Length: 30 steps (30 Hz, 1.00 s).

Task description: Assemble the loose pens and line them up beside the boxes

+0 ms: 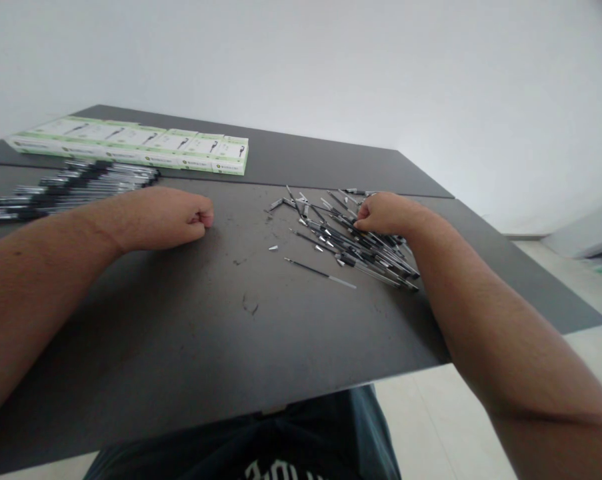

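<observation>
My left hand [175, 217] rests closed on the grey table, its fingers curled in, and nothing shows in it. Over a loose heap of pen parts [365, 250] on the right, my right hand [385, 215] has its fingers bent together among the pieces; whether it grips one is hidden. The heap mixes clear barrels, dark refills and small silver tips. A single refill [321, 272] lies apart in front of the heap. Near it is a small silver pen tip [273, 248]. Behind my left forearm lies a row of pens [88, 183] with black grips.
A line of white and green pen boxes [131, 143] stands along the back left of the table [205, 347]. Dark smudges mark the tabletop. A white wall rises behind, and the table's front edge runs close to my lap.
</observation>
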Motion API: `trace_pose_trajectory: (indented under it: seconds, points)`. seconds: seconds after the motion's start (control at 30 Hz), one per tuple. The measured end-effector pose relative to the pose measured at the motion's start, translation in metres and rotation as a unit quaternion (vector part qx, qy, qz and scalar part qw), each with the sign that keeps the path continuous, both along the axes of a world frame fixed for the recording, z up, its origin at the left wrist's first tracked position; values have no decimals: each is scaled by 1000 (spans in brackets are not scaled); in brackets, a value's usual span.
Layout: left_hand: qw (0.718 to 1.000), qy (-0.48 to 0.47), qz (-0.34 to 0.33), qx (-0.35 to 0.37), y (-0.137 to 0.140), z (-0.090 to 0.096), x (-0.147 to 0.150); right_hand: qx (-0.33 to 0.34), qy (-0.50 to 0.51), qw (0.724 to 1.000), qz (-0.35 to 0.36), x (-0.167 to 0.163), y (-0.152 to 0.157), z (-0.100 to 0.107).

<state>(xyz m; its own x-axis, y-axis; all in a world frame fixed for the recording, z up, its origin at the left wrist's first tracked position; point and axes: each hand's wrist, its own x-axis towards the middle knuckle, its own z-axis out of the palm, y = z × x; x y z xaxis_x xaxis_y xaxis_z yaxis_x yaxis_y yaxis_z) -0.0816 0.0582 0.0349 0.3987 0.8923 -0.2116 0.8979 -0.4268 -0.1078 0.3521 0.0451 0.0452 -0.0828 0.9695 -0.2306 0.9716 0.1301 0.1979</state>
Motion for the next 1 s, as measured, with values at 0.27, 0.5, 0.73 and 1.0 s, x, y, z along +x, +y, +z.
trace_pose_trajectory:
  seconds: [0.27,0.5,0.73,1.0]
  points:
    - [1000,-1,-1,-4,1,-1,0,3,2,1000,4,-4,-3,1]
    - [1000,-13,-3,-6,2,-3,-2,1,9,1000,4,-4,-4,2]
    - [1000,3,15,-9,3,-4,0,40,21,999,-4,-1,-9,14]
    - [1000,3,21,-12,7,-7,-2,224,190,955,-40,10,-23,37]
